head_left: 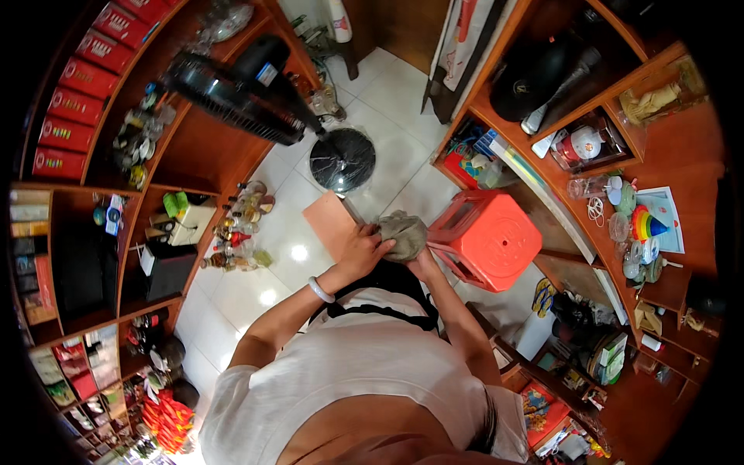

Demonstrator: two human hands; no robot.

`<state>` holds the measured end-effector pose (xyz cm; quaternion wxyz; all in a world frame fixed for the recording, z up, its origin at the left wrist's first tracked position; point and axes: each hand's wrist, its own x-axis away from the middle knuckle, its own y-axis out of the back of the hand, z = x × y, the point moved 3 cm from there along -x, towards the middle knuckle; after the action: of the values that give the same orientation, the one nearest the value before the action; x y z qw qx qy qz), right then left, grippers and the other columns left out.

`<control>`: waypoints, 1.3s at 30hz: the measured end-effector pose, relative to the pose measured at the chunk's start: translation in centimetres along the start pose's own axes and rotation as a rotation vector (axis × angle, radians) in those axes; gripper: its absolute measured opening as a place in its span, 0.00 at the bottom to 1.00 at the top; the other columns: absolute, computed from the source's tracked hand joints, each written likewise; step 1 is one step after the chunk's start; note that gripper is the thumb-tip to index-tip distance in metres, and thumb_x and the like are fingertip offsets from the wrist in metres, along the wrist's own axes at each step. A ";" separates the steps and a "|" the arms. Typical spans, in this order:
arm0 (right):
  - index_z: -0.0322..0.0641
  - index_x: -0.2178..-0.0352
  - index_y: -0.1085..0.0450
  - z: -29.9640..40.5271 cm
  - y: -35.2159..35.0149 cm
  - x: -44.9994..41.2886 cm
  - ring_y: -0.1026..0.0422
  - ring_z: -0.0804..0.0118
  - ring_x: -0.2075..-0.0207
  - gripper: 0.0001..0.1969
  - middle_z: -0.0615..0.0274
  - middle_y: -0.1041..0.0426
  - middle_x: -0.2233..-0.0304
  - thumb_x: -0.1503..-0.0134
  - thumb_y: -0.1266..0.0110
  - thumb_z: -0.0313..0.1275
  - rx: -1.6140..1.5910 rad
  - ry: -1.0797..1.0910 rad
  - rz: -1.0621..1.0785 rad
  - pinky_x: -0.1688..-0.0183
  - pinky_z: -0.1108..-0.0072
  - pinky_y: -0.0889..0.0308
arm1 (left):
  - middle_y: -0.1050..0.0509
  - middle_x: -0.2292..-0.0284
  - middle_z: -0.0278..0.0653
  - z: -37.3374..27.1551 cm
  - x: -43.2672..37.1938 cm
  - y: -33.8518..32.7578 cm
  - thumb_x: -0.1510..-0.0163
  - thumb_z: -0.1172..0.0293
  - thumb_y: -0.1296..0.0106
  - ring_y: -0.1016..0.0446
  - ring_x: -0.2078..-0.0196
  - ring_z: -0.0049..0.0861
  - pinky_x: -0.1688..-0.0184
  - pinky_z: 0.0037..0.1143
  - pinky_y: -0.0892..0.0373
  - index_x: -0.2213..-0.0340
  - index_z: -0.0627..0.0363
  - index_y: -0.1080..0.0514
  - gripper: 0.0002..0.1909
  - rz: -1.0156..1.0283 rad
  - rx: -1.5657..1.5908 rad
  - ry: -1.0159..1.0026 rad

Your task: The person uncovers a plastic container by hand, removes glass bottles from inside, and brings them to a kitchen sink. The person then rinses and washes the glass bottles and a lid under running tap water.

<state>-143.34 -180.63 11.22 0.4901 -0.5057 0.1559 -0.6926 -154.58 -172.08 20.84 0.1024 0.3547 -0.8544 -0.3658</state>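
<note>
A bunched grey-brown cloth (402, 235) is held between my two hands in front of my body. The fingers and thumb of my left hand (363, 251) press on its left side, and a pale bangle circles that wrist. My right hand (423, 263) grips the cloth from below on the right, its fingers mostly hidden under it. Beyond my left hand lies a flat salmon-coloured board or box (329, 224), partly covered by the hand. A red plastic stool (504, 243) stands just right of the cloth.
A black standing fan (232, 96) with a round base (343, 160) stands ahead on the tiled floor. Several bottles (244, 224) stand along the left shelves. Wooden shelving (197, 139) curves up at left; at right a wooden counter (674, 157) holds a rainbow stacking toy (646, 222) and glass jars.
</note>
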 end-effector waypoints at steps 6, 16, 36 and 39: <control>0.48 0.56 0.44 6.8 0.9 -3.9 0.39 0.69 0.56 0.23 0.69 0.39 0.57 0.49 0.66 0.48 -0.095 -0.029 -0.130 0.57 0.76 0.40 | 0.32 0.72 0.53 -2.4 -10.7 -1.8 0.54 0.62 0.55 0.33 0.70 0.43 0.66 0.29 0.36 0.77 0.65 0.30 0.15 0.166 0.090 -0.168; 0.50 0.57 0.42 26.3 -1.7 -25.8 0.39 0.69 0.57 0.19 0.66 0.38 0.58 0.50 0.60 0.42 -0.202 0.088 -0.011 0.57 0.76 0.40 | 0.31 0.76 0.52 2.0 -30.8 -2.9 0.57 0.57 0.55 0.31 0.70 0.44 0.65 0.33 0.36 0.77 0.64 0.31 0.18 0.343 0.052 0.100; 0.50 0.56 0.42 56.4 1.4 -59.2 0.38 0.66 0.57 0.19 0.64 0.38 0.59 0.51 0.56 0.38 0.135 0.195 -0.128 0.55 0.75 0.42 | 0.29 0.81 0.40 34.5 -51.9 -6.0 0.56 0.71 0.53 0.32 0.81 0.20 0.79 0.22 0.36 0.71 0.64 0.31 0.10 0.013 0.600 0.925; 0.50 0.56 0.43 60.2 3.0 -63.2 0.38 0.65 0.57 0.19 0.63 0.38 0.59 0.51 0.56 0.38 0.221 0.227 -0.089 0.55 0.75 0.42 | 0.30 0.82 0.39 40.4 -53.7 -6.9 0.56 0.72 0.52 0.32 0.82 0.19 0.79 0.21 0.36 0.71 0.64 0.31 0.10 0.045 0.415 0.832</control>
<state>-89.85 -112.35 0.97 0.4908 -0.3737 0.1105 -0.7792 -129.41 -116.45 -8.15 0.3711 0.4656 -0.8034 -0.0113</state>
